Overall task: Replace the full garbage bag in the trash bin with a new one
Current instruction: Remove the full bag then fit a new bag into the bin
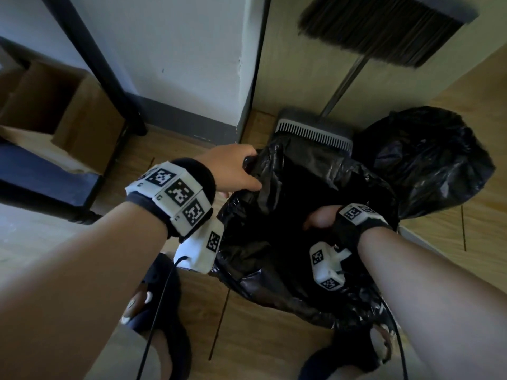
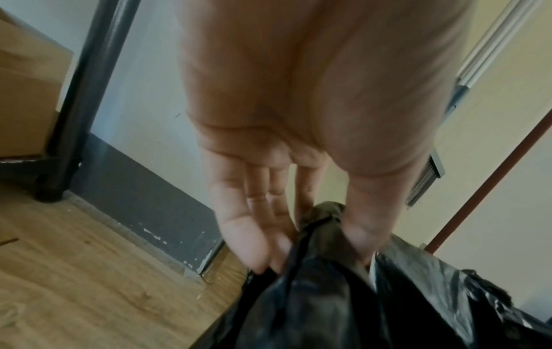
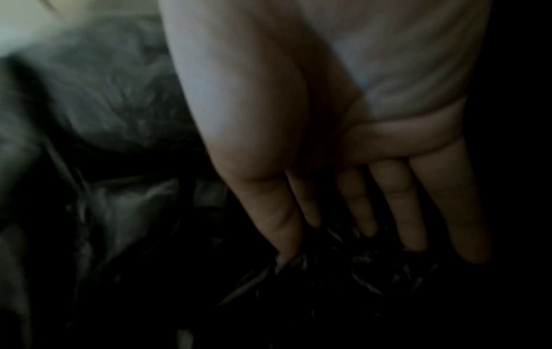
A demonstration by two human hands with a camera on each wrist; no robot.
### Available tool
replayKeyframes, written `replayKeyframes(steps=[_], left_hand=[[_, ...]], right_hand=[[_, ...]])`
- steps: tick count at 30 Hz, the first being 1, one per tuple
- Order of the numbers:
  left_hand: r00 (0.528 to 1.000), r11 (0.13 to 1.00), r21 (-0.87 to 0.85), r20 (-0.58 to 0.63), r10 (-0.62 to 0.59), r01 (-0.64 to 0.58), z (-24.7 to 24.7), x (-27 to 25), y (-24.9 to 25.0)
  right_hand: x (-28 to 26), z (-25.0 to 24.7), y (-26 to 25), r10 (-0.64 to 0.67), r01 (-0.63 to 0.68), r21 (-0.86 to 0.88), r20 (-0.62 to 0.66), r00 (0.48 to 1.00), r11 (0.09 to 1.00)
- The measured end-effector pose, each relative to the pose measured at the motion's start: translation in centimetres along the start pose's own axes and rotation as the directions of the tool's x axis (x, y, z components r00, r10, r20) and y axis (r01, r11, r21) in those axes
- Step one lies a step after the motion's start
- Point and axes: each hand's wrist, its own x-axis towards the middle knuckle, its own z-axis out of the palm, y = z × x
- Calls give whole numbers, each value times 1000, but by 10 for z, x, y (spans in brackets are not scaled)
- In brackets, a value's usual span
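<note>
A new black garbage bag (image 1: 247,242) stands open on the floor, draped over the bin, which is hidden under the plastic. My left hand (image 1: 251,171) pinches the bag's far-left rim between thumb and fingers; the left wrist view shows that pinch, my left hand (image 2: 313,248) on crumpled bag plastic (image 2: 328,307). My right hand (image 1: 318,218) reaches down inside the bag's mouth. In the right wrist view, my right hand (image 3: 358,243) has straight fingers touching the dark plastic (image 3: 119,212) low inside. The full tied black bag (image 1: 428,160) sits on the floor at the back right.
A grey dustpan (image 1: 315,133) and a broom (image 1: 384,28) lean against the wall right behind the bin. A cardboard box (image 1: 55,105) and a black furniture leg (image 1: 109,78) stand at left. My sandalled feet (image 1: 153,303) are just in front of the bin on the wooden floor.
</note>
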Motion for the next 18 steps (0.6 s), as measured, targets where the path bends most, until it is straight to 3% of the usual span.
replayKeyframes(steps=[5, 11, 14, 18], left_hand=[[1000, 996, 84, 1, -8, 7, 6, 3, 2], [997, 990, 112, -23, -79, 81, 3, -12, 5], [986, 978, 195, -163, -40, 72, -8, -20, 17], [954, 999, 43, -299, 20, -7, -14, -22, 62]], right_hand=[[2, -6, -1, 22, -23, 315, 6, 1000, 949], [-37, -28, -3, -46, 39, 494, 2, 999, 869], [-66, -37, 8, -89, 135, 528, -111, 990, 838], [-98, -42, 31, -30, 199, 566, -294, 955, 800]])
